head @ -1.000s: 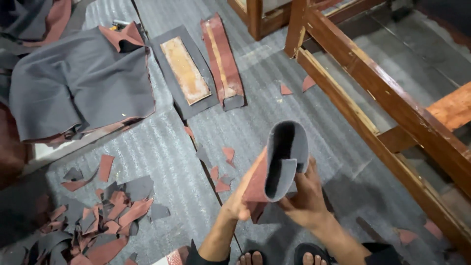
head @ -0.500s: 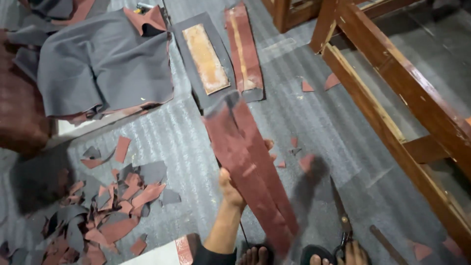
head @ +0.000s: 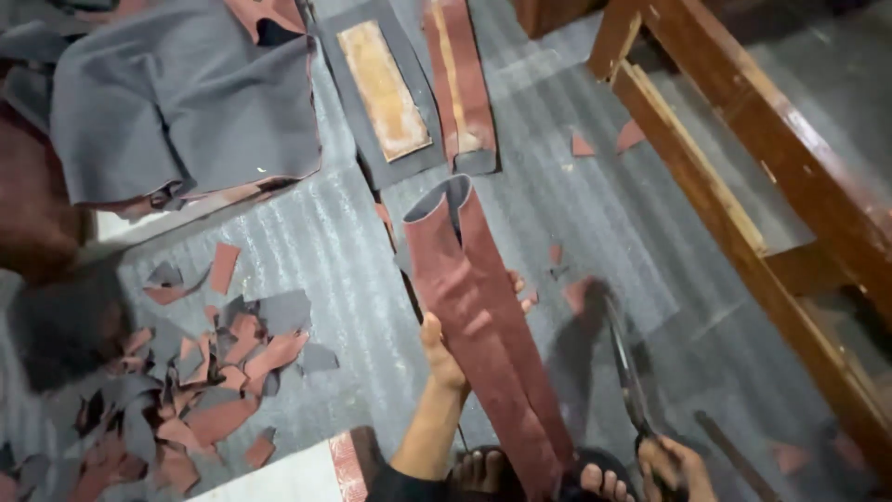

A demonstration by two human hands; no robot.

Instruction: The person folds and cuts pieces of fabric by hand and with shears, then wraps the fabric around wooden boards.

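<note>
Your left hand (head: 444,349) is now holding a long dark red strip (head: 483,325) of leather, folded double, and it is lying stretched out flat in front of you. A second ago this same strip was curled up in a loop between both your hands. Half a second ago it was already opening out long, and now it is reaching further up toward 12 o'clock, with its grey inside showing at the far folded end. Your left fingers are wrapping under the strip and your thumb is pressing on its left edge, so the hand is closing around it about halfway.

Your right hand (head: 678,465) has let go of the strip and is now down at 5 o'clock, closing around the handles of a pair of scissors (head: 627,367). The blades are pointing up toward 12 o'clock, just beside the right edge of the strip, not touching it. I am judging that the strip is now laid out and the scissors are picked up and ready.

Your toes (head: 483,469) are peeking out at 6 o'clock under the strip. A heap of red and grey scraps (head: 200,372) is sitting at 9 o'clock. A big grey sheet (head: 186,98) is lying at 11 o'clock, and a wooden frame (head: 743,158) is running along at 2 o'clock
</note>
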